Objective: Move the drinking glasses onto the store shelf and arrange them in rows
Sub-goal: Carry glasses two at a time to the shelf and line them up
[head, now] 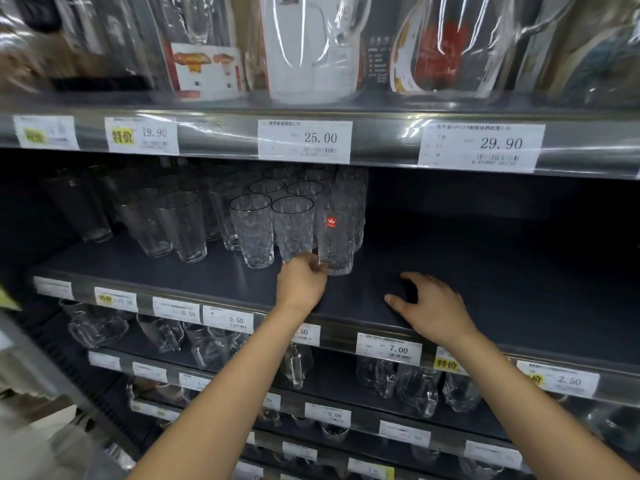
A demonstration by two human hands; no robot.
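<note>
Clear textured drinking glasses (pixel 251 230) stand in rows on the dark middle shelf (pixel 207 271), left of centre. The rightmost front glass (pixel 335 233) carries a red sticker. My left hand (pixel 302 284) reaches onto the shelf, its fingers curled at the base of this stickered glass and pinching it between that glass and the neighbouring glass (pixel 293 226). To the right, my right hand (pixel 431 306) holds nothing; its fingers are loosely bent over the bare shelf surface.
Smooth tall glasses (pixel 180 226) stand further left on the same shelf. The shelf's right half (pixel 502 271) is bare. Wrapped jugs (pixel 311 46) fill the shelf above. Glass mugs (pixel 162 332) and price tags (pixel 389 348) line the shelves below.
</note>
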